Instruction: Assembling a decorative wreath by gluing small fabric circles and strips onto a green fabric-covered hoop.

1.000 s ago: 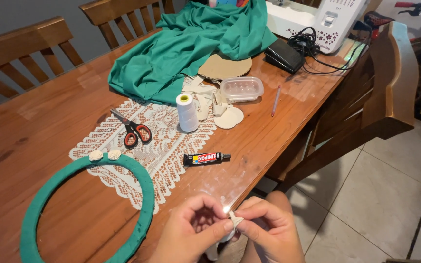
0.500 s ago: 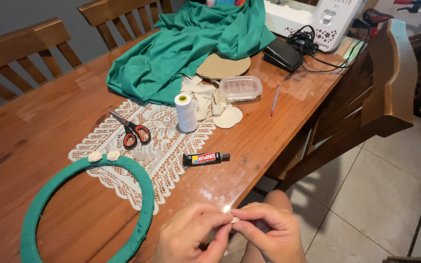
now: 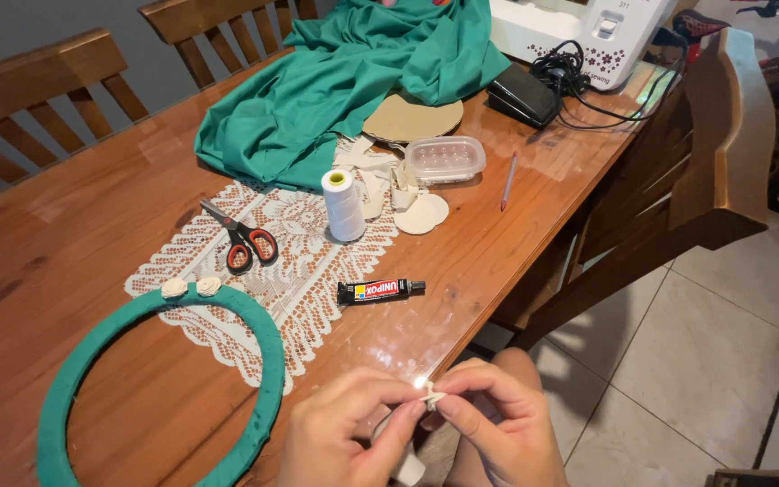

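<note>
The left hand (image 3: 349, 433) pinches a small cream strip of cloth (image 3: 429, 396) with fingertips closed on it. The right hand (image 3: 498, 424) grips the same strip from the other side, fingers clamped. Just beyond the fingers lies a glue tube (image 3: 379, 289); a green hoop (image 3: 160, 379) sits to their left.

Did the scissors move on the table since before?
No. The scissors lie on the lace mat, left of the thread spool, same as earlier.

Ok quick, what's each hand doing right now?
Left hand: closed, pinching a small cream fabric piece.
Right hand: closed, pinching the same fabric piece from the other side.
</note>
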